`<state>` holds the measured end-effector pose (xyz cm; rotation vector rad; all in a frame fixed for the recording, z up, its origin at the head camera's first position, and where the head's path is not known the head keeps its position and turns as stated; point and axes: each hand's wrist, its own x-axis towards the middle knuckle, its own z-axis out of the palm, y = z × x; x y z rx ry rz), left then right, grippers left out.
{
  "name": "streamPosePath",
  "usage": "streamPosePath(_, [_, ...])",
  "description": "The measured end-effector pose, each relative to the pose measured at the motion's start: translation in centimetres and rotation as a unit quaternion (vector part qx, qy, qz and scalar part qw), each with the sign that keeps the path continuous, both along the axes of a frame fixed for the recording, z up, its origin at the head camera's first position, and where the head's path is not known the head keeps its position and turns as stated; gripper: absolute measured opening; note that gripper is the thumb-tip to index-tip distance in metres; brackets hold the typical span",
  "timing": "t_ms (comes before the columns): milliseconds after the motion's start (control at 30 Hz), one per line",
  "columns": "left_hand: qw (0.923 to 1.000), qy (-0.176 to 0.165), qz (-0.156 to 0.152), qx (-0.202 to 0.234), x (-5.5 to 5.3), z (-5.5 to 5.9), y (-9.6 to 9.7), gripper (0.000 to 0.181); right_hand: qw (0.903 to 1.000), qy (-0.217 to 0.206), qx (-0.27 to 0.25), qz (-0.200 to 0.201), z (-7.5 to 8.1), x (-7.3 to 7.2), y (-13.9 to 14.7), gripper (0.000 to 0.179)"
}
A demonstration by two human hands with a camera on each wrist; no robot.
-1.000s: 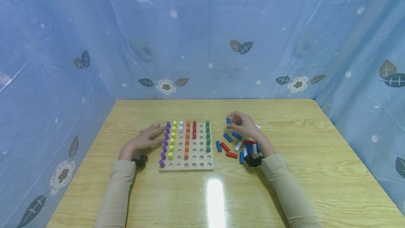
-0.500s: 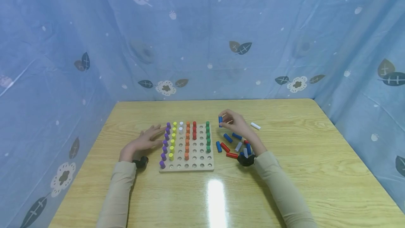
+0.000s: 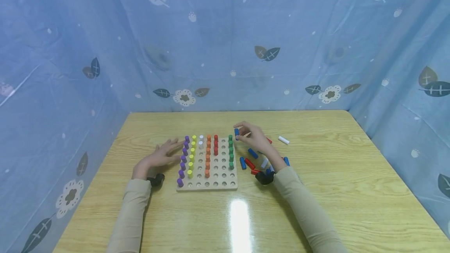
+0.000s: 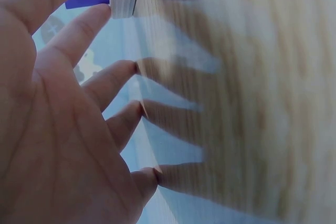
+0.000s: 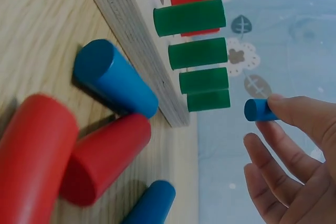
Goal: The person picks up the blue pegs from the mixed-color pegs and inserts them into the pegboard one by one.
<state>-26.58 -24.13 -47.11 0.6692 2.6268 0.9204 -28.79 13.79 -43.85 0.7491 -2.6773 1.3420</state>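
A wooden pegboard (image 3: 207, 187) holds columns of purple, yellow, white, orange, red and green pegs; one column, between red and green, has bare holes. My right hand (image 3: 256, 139) pinches a blue peg (image 3: 237, 134) between thumb and finger, just past the board's far right corner. In the right wrist view the same blue peg (image 5: 258, 109) is held clear of the green pegs (image 5: 197, 53). My left hand (image 3: 159, 157) lies with spread fingers at the board's left edge. In the left wrist view its fingertips (image 4: 126, 69) touch the table and the board's side.
Loose blue, red and white pegs lie right of the board, among them a red peg (image 3: 250, 163) and a blue peg (image 3: 243, 163); my right forearm hides some. A white peg (image 3: 284, 140) lies farther right. A patterned blue curtain (image 3: 232, 42) hangs behind the table.
My right hand has moved left with the blue peg, from above the loose pegs to the board's far right corner. My left hand has stayed in place.
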Motion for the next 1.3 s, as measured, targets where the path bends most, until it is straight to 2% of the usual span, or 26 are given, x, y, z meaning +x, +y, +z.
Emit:
streamPosePath(467, [1.0,-0.001,0.0,-0.005,0.0,-0.1,-0.1,0.064,0.9999,0.015,0.003,0.001,-0.5,-1.2,-1.7,0.029])
streamPosePath(767, [1.0,0.0,0.0,-0.004,0.0,-0.2,-0.1,0.065,0.9999,-0.008,0.01,-0.003,0.3,-1.3,-2.8,0.028])
streamPosePath(900, [1.0,0.002,0.0,-0.006,-0.1,-0.3,-0.2,0.065,0.9999,-0.001,0.012,0.004,0.4,-1.4,-3.2,0.027])
streamPosePath(1300, [1.0,-0.001,0.002,-0.005,0.0,-0.2,-0.1,0.064,0.999,-0.004,0.044,0.002,-0.3,-2.1,-3.7,0.024])
